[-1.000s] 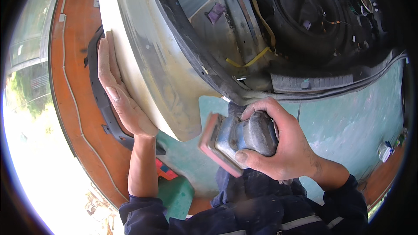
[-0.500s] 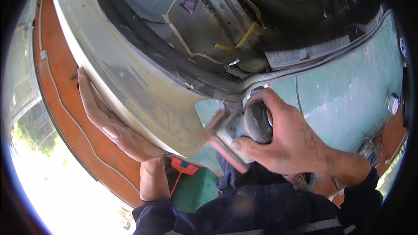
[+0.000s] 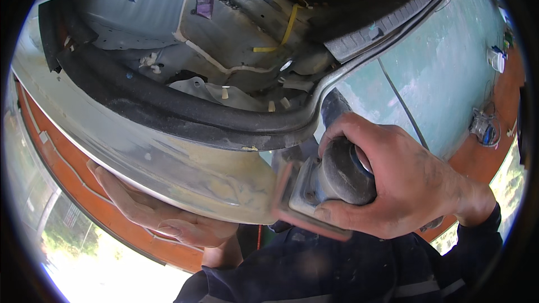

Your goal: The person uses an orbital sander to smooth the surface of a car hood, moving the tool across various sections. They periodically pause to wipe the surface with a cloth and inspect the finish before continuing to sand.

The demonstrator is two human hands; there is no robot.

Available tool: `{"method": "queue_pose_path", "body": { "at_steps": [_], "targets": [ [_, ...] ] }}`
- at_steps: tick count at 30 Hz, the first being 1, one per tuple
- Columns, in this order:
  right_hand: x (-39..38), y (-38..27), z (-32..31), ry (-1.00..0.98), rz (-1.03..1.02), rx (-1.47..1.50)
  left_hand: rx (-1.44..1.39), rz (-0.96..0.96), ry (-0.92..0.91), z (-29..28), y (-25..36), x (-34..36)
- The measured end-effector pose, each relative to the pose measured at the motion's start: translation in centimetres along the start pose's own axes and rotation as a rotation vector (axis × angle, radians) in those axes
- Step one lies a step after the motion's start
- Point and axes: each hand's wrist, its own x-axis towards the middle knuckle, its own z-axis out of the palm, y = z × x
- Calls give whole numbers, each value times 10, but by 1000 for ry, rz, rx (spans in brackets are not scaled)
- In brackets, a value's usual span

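Grey power sander (image 3: 331,182), pad against the lower edge of the filler-coated car body panel (image 3: 185,168), gripped by the right hand (image 3: 393,182) with fingers wrapped around it. Left hand (image 3: 163,216), fingers spread flat, touches the panel's underside. Black rubber seal (image 3: 185,115) above.

I see no screens or signs here. Up inside the car's open shell, a small purple rectangular label (image 3: 204,3) is stuck flat on the grey inner metal, near the top of my view. Far off to my right, on the green floor near its orange edge, sits a small white boxy package (image 3: 496,59) with a bit of blue on it; it is too small and blurred for me to tell more.
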Motion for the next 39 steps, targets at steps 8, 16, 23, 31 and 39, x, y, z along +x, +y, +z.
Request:
{"method": "queue_pose_path", "body": {
  "at_steps": [8, 16, 23, 31, 39],
  "targets": [
    [-9, -17, 4, -11, -19, -1, -201, -228, 125, 17, 23, 9],
    [-5, 43, 2, 92, -267, 109, -108, -146, 142, 17, 15, 6],
    [13, 24, 15, 73, -130, 176, -104, -117, 123, 17, 15, 6],
    [8, 41, 18, 68, -150, 189, -100, -83, 117, 17, 19, 8],
    [14, 33, 18, 34, 13, 263, -116, -63, 101, 16, 19, 7]
  ]
}}
